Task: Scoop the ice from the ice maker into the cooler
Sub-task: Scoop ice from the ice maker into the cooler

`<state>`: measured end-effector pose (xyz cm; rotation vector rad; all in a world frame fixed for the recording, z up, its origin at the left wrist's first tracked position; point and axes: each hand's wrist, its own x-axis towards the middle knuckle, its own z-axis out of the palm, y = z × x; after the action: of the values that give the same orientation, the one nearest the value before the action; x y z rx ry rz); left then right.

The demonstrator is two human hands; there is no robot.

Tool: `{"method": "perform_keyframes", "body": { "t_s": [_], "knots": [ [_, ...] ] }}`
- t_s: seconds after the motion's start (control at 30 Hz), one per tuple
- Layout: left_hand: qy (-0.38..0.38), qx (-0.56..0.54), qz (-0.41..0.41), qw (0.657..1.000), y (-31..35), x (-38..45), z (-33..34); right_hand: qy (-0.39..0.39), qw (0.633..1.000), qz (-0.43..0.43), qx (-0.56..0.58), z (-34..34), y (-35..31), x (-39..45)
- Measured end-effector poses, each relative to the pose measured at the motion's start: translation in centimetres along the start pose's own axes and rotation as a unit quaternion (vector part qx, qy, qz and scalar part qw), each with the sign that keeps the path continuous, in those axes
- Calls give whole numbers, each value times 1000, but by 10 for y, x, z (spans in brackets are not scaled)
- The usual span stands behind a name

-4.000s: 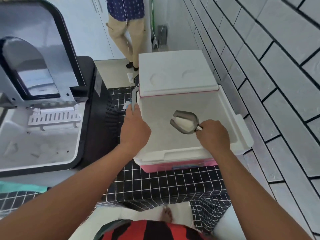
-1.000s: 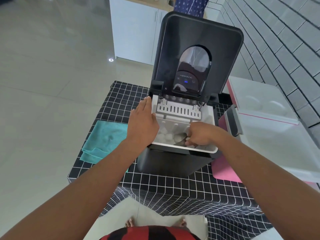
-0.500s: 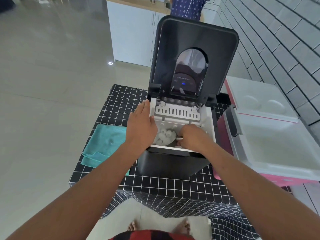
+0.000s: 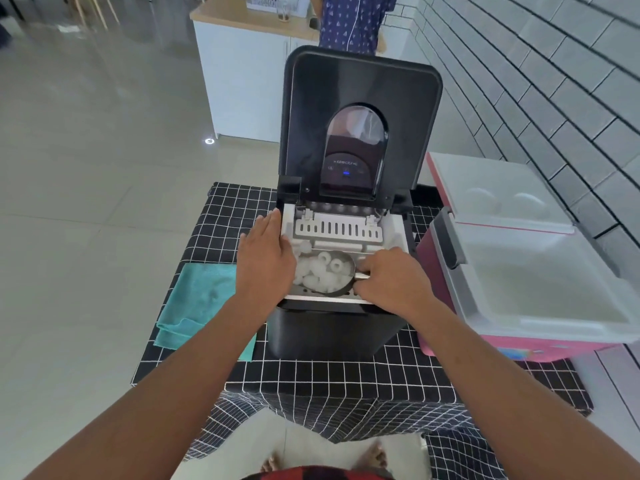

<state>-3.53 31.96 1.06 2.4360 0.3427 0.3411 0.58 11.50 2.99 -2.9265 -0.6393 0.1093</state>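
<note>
A black glossy ice maker (image 4: 332, 327) with a white inner bin sits between the hands on a black cloth with a white grid (image 4: 346, 375). Left of the left hand (image 4: 265, 261), a teal towel (image 4: 197, 299). Right of the right hand (image 4: 391, 280), a pink cooler (image 4: 540, 348), white inside.

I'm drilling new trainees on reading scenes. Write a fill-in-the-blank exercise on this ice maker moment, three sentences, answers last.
1. The metal scoop, held by the right hand, is loaded with ____.
2. The left hand rests on the ____ side of the ice maker.
3. The cooler stands with its lid ____.

Missing words: ice; left; open
</note>
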Motion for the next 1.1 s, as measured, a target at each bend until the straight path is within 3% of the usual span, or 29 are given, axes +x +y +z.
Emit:
{"method": "perform_keyframes", "body": {
  "t_s": [0.4,0.57,0.7,0.97,1.1],
  "knots": [
    [24,-48,-11,999,2,-8,-1,81,989,37,118,1,9,-22],
    [16,-43,-13,999,3,-9,-3,117,988,6,104,-3,24,-19],
    [20,-32,-11,999,6,-10,-4,166,968,46,182,-5,38,-17],
    [18,66,1,998,11,-6,-3,169,963,58,203,-22,72,-16],
    [76,74,27,994,31,-7,5,169,963,45,206,-43,99,-21]
  ]
}}
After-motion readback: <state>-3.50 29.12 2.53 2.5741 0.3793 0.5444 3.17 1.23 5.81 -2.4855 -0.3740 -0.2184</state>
